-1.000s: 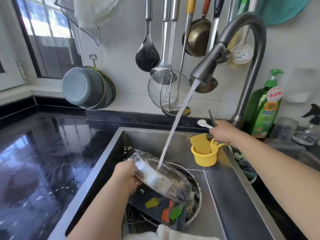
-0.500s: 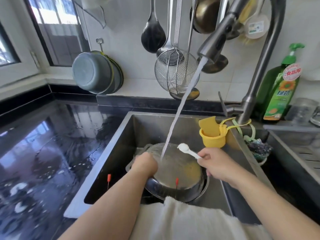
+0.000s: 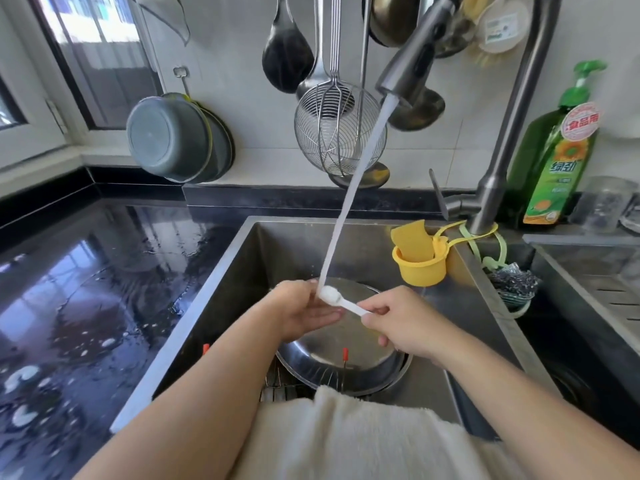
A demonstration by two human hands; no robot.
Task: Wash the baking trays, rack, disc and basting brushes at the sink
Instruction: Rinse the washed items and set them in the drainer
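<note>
Brush: white brush [image 3: 341, 302] over the sink [image 3: 242, 271], head under the water stream [image 3: 349, 188].
Right hand [image 3: 398, 323]: pinching the brush handle.
Left hand [image 3: 301, 311]: fingers relaxed, touching the brush head.
Bowl [image 3: 346, 368]: in the sink, below both hands.

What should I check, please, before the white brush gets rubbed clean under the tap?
1. Water stream lands on the white brush head: ok.
2. Right hand pinches the brush handle: ok.
3. Left hand open beside the brush head: ok.
4. Steel bowl sits below to catch drips: ok.
5. Brush head free of residue: cannot tell.
</note>
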